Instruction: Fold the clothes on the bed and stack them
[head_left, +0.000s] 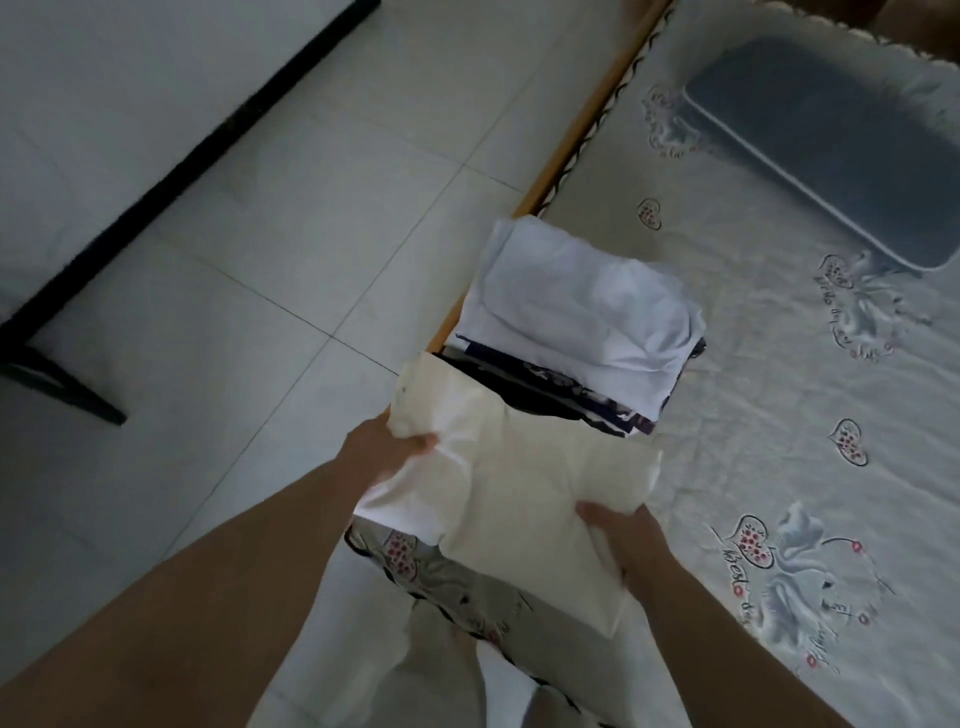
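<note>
Fingers (423, 444) of the left hand (387, 452) are curled into the upper left edge of a folded cream garment (514, 488), bunching the cloth a bit, while the right hand (621, 538) grips the lower right side with its thumb on top and the rest tucked under, so both hands have a proper hold on it. That garment sits over the near corner of the bed (779, 415), partly sticking out past the edge over the floor (311, 234). Just beyond it, touching or nearly so, is the stack (576, 322) of folded clothes: a pale white-blue piece on top, dark patterned ones peeking out underneath, right along the bed's wooden side rail (582, 119). Bedsheet is light grey with embroidered hearts, flowers and some script. Further up the bed lies a flat grey-blue pillow (821, 156). Floor is big pale tiles with thin grout lines, and off to the left is a black-framed piece of furniture (156, 171) with a pale top, well apart from the bed.
</note>
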